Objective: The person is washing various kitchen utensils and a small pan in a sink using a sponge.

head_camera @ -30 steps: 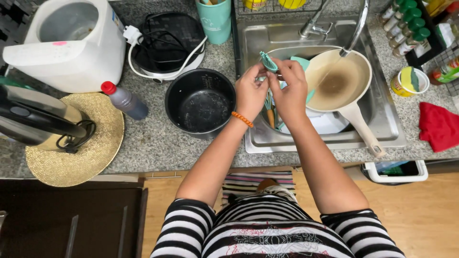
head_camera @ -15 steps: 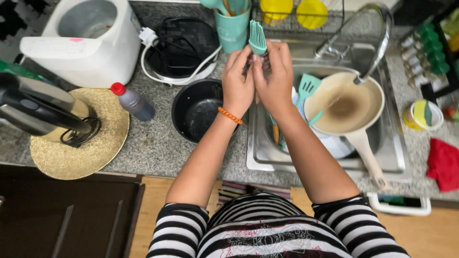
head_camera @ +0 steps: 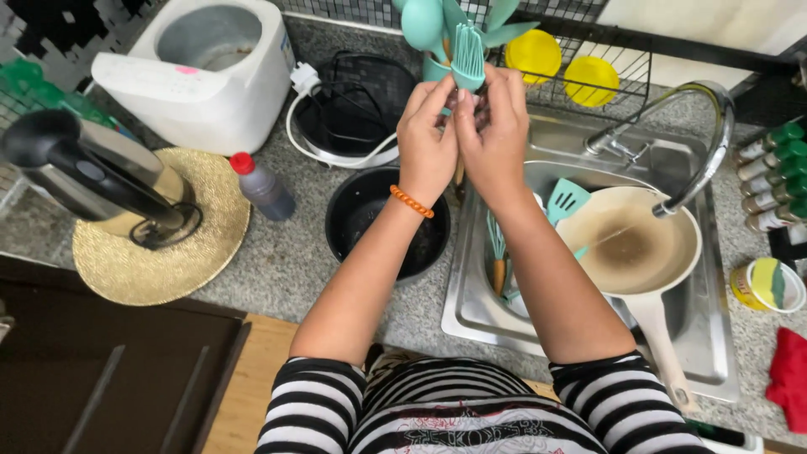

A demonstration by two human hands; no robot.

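My left hand (head_camera: 426, 139) and my right hand (head_camera: 492, 134) are pressed together over the counter's back edge, both gripping a teal silicone basting brush (head_camera: 467, 57) by its handle. The bristle head points up, just in front of a teal utensil cup (head_camera: 433, 67) crowded with teal spoons and spatulas. An orange bead bracelet (head_camera: 412, 202) circles my left wrist. Below my arms stands a black inner cooking pot (head_camera: 370, 220), and to the right is the steel sink (head_camera: 714, 353).
A cream frying pan (head_camera: 630, 244) lies in the sink under the tap (head_camera: 702, 139), with a teal spatula (head_camera: 567, 200) and more utensils beside it. A white rice cooker (head_camera: 202, 71), red-capped bottle (head_camera: 262, 187), gold round mat (head_camera: 160, 244), spice jars (head_camera: 773, 176) and dish rack (head_camera: 563, 63) surround.
Both hands have lifted the brush out of the sink and carried it back and left, up to the utensil cup. The camera has tilted toward the wall.
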